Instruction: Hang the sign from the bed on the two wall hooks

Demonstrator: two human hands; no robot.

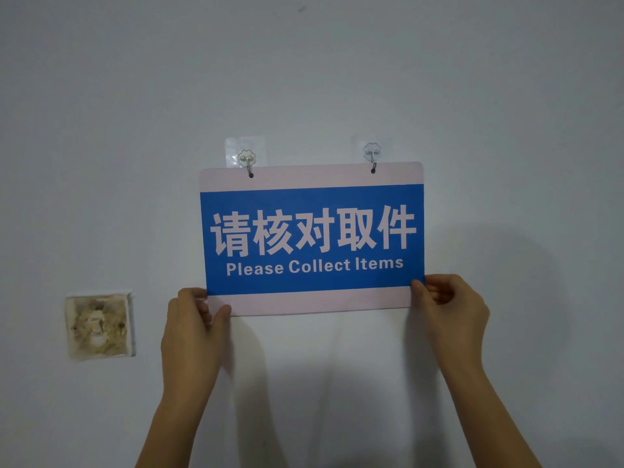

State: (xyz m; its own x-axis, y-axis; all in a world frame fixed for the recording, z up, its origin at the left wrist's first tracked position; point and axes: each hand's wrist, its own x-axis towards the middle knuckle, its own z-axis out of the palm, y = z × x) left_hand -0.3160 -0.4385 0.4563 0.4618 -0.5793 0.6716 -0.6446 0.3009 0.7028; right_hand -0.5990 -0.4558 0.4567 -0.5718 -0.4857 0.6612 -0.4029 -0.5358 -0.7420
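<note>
The sign [312,239] is a blue panel with pale pink bands above and below, printed "Please Collect Items" under large characters. It lies flat against the white wall. The left hook [249,161] and the right hook [372,153] are clear adhesive hooks with metal prongs; each prong passes through a hole near the sign's top edge. My left hand [192,327] pinches the sign's lower left corner. My right hand [452,307] grips the lower right corner.
A stained, patched square [99,325] sits on the wall to the lower left of the sign. Bare white wall [506,96] surrounds everything else. The bed is out of view.
</note>
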